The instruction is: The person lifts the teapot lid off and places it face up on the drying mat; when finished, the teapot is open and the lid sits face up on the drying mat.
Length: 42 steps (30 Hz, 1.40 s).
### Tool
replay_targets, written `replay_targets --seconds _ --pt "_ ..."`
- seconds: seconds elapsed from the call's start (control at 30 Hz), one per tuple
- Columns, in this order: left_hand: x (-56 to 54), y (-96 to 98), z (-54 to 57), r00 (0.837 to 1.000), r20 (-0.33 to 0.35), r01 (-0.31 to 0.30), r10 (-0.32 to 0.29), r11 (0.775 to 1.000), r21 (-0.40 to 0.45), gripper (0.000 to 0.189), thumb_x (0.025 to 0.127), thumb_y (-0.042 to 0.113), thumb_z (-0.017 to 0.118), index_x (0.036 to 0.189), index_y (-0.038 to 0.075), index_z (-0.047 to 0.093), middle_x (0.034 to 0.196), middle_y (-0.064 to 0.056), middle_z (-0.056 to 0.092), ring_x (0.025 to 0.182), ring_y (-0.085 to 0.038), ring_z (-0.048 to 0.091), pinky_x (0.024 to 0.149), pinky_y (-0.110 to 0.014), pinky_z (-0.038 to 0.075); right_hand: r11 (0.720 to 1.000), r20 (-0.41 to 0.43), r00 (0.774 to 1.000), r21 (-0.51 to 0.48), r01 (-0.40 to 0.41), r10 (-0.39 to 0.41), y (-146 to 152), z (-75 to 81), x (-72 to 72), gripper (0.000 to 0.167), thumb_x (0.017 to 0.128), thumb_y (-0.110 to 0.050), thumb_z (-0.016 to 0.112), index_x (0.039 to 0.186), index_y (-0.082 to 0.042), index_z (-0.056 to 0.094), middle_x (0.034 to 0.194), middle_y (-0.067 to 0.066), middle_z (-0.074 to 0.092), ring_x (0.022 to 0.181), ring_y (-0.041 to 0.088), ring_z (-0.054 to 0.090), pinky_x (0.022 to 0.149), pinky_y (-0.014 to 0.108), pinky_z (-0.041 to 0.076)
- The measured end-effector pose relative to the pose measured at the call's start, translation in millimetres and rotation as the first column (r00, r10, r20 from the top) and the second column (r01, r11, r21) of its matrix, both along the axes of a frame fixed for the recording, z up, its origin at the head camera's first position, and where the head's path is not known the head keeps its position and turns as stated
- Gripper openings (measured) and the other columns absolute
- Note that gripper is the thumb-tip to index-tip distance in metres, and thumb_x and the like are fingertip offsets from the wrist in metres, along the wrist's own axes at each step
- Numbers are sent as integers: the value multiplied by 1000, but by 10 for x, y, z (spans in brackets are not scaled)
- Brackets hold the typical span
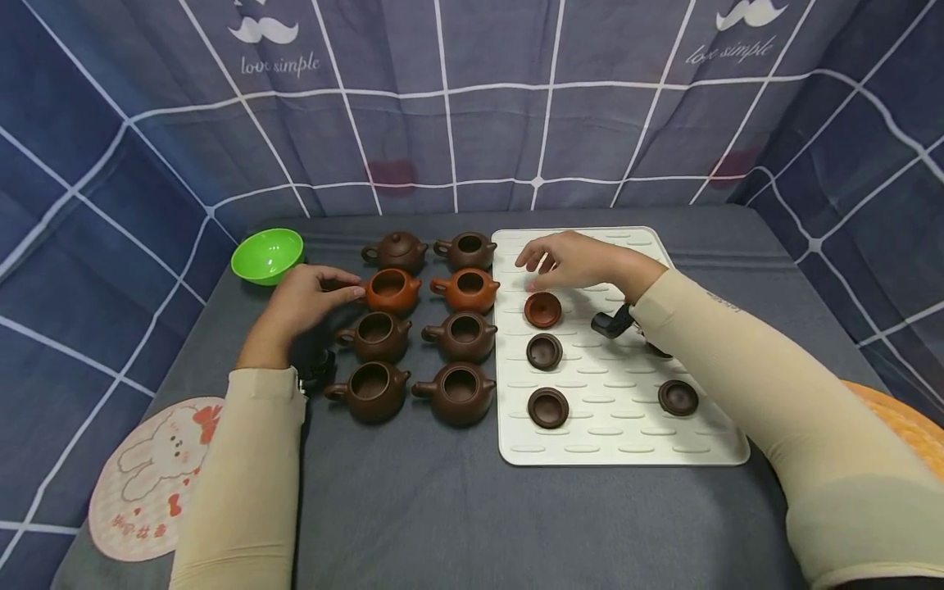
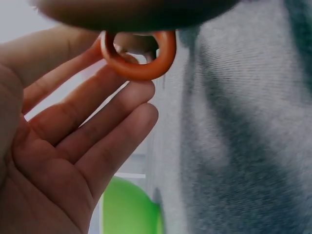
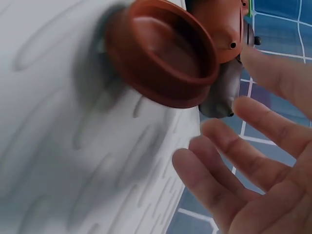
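My left hand (image 1: 306, 301) is at the handle of an orange-red lidless teapot (image 1: 393, 292). In the left wrist view, thumb and fingers meet around the looped handle (image 2: 141, 73), while the lower fingers extend loosely. My right hand (image 1: 571, 260) hovers over the white mat's back part, fingers spread and slightly bent, nothing between them. Just in front of it lies an orange-red lid (image 1: 542, 310), underside up. The right wrist view shows this lid (image 3: 161, 53) apart from the fingertips. Beside the held teapot stands another orange-red teapot (image 1: 465, 290), also lidless.
Brown teapots (image 1: 460, 394) fill out two columns; the back left one (image 1: 397, 251) wears its lid. Several brown lids (image 1: 548, 407) lie on the white mat (image 1: 619, 447), one partly behind my right forearm. A green bowl (image 1: 267, 256) stands back left, a rabbit-print mat (image 1: 140, 492) front left.
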<state>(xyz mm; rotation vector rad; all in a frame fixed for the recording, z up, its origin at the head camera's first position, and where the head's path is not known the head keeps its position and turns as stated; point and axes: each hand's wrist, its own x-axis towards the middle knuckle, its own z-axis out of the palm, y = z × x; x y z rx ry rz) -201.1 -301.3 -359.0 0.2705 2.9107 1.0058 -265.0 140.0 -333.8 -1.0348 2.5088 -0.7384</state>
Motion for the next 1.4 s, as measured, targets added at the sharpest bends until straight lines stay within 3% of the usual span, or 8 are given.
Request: replay_targets --seconds 0.2,0.43,0.6,0.77,1.0,1.23,1.4 --pt "-110 -38 148 1000 9 -10 10 999 -53 47 102 37 74 131 0 72 125 -23 70 113 -38 64 95 -57 50 999 -90 996 -18 27 -29 -238 89 -110 38 100 -21 76 130 1 69 124 18 70 111 32 68 97 45 51" --pt "-411 29 327 990 134 63 -44 988 -144 63 103 33 73 149 -5 54 147 -31 52 134 -47 49 109 -63 40 997 -168 983 -32 69 -73 -627 186 -245 40 104 -28 72 132 1 68 127 18 69 118 34 64 101 45 49" --pt "-623 80 326 991 95 114 -96 970 -214 55 103 23 72 149 -4 55 145 -30 54 134 -47 49 108 -61 41 998 -211 975 -19 67 -70 -974 231 -334 46 106 -34 69 137 -1 64 136 16 65 130 31 57 109 43 43" --pt "-768 84 272 991 56 135 -125 959 -248 47 103 16 72 145 -3 61 137 -27 63 127 -43 58 105 -58 45 999 -260 966 34 22 -12 -1318 283 -411 49 107 -33 66 144 -2 61 144 14 61 138 29 51 115 39 36" --pt "-838 87 222 995 -14 91 -97 971 -220 28 100 11 75 125 -3 76 120 -21 73 113 -39 66 98 -55 50 989 -242 969 146 -23 59 -1734 322 -451 51 110 -29 62 156 -11 51 156 6 51 147 27 41 119 36 30" --pt "-831 98 160 997 -45 60 -69 981 -186 24 101 12 76 120 -2 78 113 -19 75 106 -35 68 92 -53 52 977 -164 985 212 -25 61 -1985 234 -455 52 113 -21 54 164 -17 41 163 5 43 152 27 32 120 34 28" --pt "-846 102 135 993 -91 60 -79 978 -197 20 100 8 76 117 -2 80 107 -18 77 100 -34 69 87 -52 53 973 -201 977 228 -24 71 -2068 164 -449 46 113 -18 55 158 -11 50 156 8 52 146 28 44 117 33 33"
